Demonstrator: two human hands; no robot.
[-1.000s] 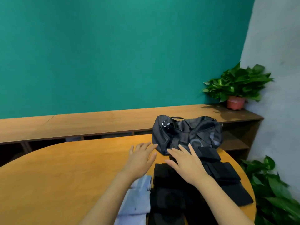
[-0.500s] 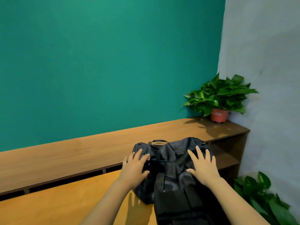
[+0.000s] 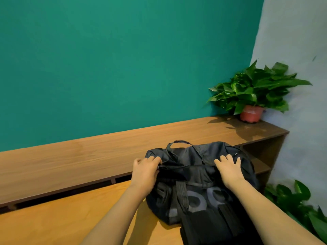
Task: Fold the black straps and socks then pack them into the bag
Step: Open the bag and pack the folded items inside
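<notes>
Plainly, the left hand (image 3: 145,171) and right hand (image 3: 229,169), well apart, both grip the top of the black duffel bag (image 3: 200,191) on the table (image 3: 70,218). Tugging its slack fabric could drag the bag over the black straps (image 3: 208,232) lying against its near side and rumple them.

left hand (image 3: 145,171), right hand (image 3: 229,169), both gripping bag (image 3: 192,177)

1. A teal wall (image 3: 123,59) fills the background, meeting a pale grey wall (image 3: 300,41) on the right.
2. A long wooden sideboard (image 3: 88,156) runs along the teal wall.
3. A leafy potted plant (image 3: 256,89) in a reddish pot stands on the sideboard's right end.
4. An orange wooden table (image 3: 53,218) sits just in front of the sideboard.
5. Another green plant (image 3: 292,197) shows low on the right.
</notes>
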